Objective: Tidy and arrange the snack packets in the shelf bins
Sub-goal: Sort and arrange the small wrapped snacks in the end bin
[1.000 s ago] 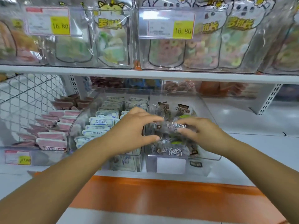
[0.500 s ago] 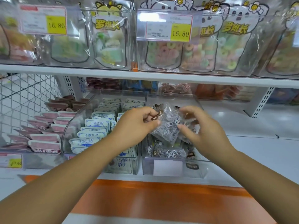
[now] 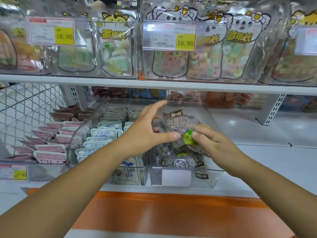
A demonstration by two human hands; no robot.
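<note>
- head view: left hand (image 3: 147,134) and right hand (image 3: 212,145) close together, both clamped on one clear packet (image 3: 178,122); packet is held up between them, over the clear bin (image 3: 176,177) directly below the hands
- left hand: thumb laid across the packet's front; other fingers show through the film behind it; index stretched up along the left edge; reads as a pinch, not a full wrap
- right hand: thumb and forefinger pinch the lower right corner at a green patch (image 3: 187,139); remaining fingers curled under
- packet roughly upright, brown label at top facing the camera; cannot tell whether its bottom edge touches the pile beneath
- below the hands: loose packets (image 3: 171,160) of the same kind lie jumbled in that bin, not filed in rows
- left of the left hand: neighbouring bin with white-and-blue packets (image 3: 103,134) standing in neat rows; further left, pink packets (image 3: 51,148) in stacked rows
- above the hands: upper shelf (image 3: 154,83) carrying candy bags (image 3: 171,60) behind yellow price tags (image 3: 185,42)
- handling, my judgement: light, soft, crinkly film with small pieces inside; will sag and contents will shift if held by one corner; film likely slick
- best hold: two opposite edges or the sealed top strip, as now; avoid squeezing the middle, pieces could crush
- likely step: seating this packet label-forward in the bin; rest of that pile looks undone
</note>
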